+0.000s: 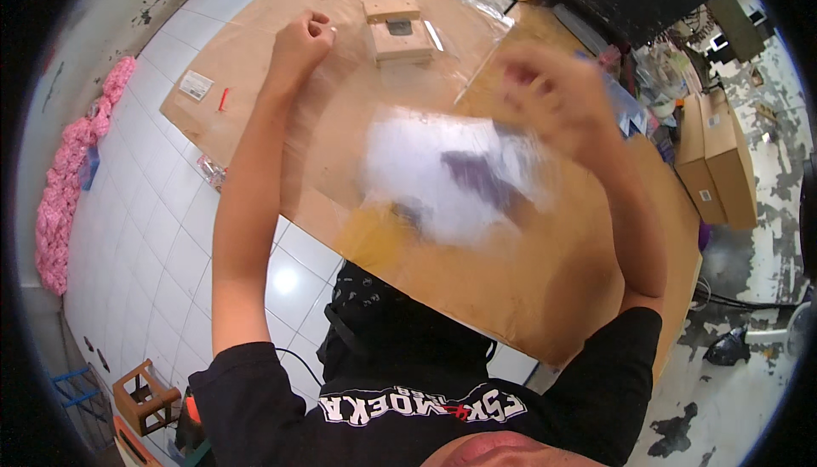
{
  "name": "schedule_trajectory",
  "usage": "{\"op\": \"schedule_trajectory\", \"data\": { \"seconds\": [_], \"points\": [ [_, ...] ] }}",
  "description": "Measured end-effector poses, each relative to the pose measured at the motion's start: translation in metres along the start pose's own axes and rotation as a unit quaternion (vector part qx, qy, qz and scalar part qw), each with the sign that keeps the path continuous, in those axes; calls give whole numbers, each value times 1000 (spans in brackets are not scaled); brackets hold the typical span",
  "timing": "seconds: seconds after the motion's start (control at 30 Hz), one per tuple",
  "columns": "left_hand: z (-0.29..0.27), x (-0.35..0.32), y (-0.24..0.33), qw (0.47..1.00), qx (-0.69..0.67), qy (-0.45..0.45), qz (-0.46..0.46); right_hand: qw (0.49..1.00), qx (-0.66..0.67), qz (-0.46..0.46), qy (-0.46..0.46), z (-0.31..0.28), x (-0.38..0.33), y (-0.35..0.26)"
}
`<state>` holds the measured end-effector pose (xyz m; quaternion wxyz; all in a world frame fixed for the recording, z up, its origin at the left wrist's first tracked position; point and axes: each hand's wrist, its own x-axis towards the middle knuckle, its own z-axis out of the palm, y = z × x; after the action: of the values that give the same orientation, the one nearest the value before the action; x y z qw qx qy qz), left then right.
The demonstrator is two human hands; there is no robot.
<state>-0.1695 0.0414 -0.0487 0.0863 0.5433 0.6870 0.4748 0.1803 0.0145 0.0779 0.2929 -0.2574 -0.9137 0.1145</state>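
Head view showed a clear plastic bag stretched over the table, a white and purple item blurred inside it. It looked light, limp and slippery, best pinched at its edges or corners. The left hand, at eleven o'clock, was closed in a pinch on the bag's far corner. The right hand, at one o'clock, was motion-blurred; I could not tell how far it was open, though it seemed to grip the bag's edge. At twelve o'clock sat two small wooden blocks. A white label and a red stick lay at ten o'clock. Brown cartons stood at three o'clock, a pink bundle at nine.
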Motion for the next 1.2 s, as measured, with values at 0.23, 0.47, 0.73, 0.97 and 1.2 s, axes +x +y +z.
{"op": "schedule_trajectory", "data": {
  "seconds": [0.23,0.47,0.73,0.97,1.2],
  "points": [
    [-2,-4,7,999,38,32,9,977,-25,23,-211,16,-67,0],
    [-2,-13,30,997,20,53,50,965,58,112,-231,23,-66,21],
    [3,-36,67,945,-62,155,279,961,172,147,-159,24,-77,26],
    [9,-52,92,928,-132,60,344,910,323,252,-56,5,-67,18],
    [48,-81,172,908,-227,-311,163,863,420,279,-36,35,-77,36]
  ]
}}
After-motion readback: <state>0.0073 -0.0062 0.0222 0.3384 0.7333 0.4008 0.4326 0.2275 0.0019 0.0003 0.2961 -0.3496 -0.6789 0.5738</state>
